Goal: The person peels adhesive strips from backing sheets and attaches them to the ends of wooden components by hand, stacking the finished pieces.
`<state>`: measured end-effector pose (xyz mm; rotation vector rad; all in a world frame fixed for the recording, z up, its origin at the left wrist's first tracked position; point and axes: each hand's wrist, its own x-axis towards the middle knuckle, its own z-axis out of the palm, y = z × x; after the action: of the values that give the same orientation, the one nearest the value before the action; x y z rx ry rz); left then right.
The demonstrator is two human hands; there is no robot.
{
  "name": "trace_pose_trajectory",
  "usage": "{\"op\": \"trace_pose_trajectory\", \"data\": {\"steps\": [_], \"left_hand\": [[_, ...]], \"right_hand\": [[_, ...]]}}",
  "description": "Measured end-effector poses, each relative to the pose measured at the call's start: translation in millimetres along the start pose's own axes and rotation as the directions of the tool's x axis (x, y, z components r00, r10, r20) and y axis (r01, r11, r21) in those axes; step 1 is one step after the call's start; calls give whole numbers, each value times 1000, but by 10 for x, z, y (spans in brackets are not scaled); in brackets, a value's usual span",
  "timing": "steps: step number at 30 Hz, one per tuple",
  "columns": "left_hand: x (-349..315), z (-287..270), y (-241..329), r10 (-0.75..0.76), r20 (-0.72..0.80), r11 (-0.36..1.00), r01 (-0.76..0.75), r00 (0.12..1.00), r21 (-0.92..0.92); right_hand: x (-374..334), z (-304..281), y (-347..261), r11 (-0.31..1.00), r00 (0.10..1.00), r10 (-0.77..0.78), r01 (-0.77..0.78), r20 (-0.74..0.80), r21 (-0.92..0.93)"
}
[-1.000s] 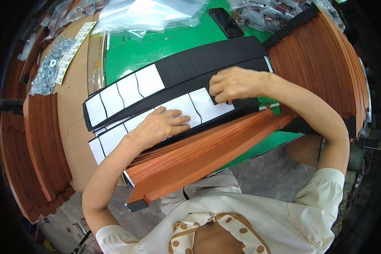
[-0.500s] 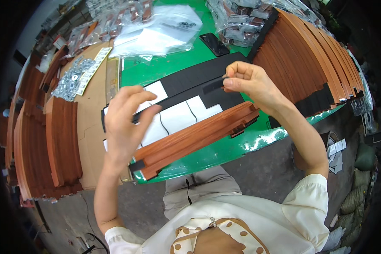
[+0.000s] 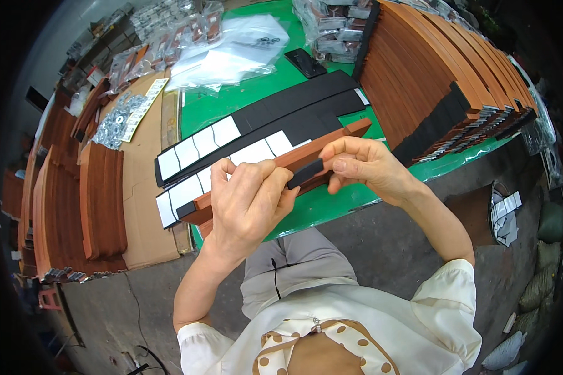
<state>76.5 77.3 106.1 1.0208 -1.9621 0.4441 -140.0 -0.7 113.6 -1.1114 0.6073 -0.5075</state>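
My right hand [image 3: 363, 165] pinches a small black foam pad [image 3: 304, 173] between thumb and fingers, just above the table's near edge. My left hand [image 3: 247, 203] is at the pad's left end, fingers curled, its fingertips touching the pad. Right behind both hands lies a short stack of reddish-brown wooden slats [image 3: 306, 150] on the green table [image 3: 331, 206]. Beyond the slats lie two long black sheets [image 3: 294, 109] of pads; white backing squares [image 3: 194, 147] show where pads are gone.
A big stack of wooden slats with black-padded ends [image 3: 438, 81] fills the right. More slats [image 3: 100, 200] lie on brown cardboard [image 3: 141, 187] at left, beside metal washers [image 3: 116, 122]. Clear plastic bags [image 3: 231, 53] and a black phone [image 3: 305, 62] lie at the back.
My right hand peeled a black pad off the sheet and brought it down toward me. My left hand left the sheet and came up to meet the pad.
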Motion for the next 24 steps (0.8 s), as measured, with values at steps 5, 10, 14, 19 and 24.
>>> {"op": "trace_pose_trajectory", "data": {"steps": [5,10,14,19,24], "left_hand": [[-54,206,92,15,21,1000,-16,1000,17],[-50,447,272,-45,90,989,57,995,-139],[2,582,330,-111,153,965,143,982,-221],[88,705,263,-158,207,944,209,966,-254],[269,911,150,-344,204,936,351,917,0]], "right_hand": [[-202,-84,136,930,955,-235,168,-179,-327],[-290,-233,243,44,674,-682,427,285,-903],[-297,-383,289,-21,635,-709,416,307,-909],[-242,-536,175,-103,629,-691,403,357,-910],[-62,-935,-19,-111,653,-686,343,321,-933]]}}
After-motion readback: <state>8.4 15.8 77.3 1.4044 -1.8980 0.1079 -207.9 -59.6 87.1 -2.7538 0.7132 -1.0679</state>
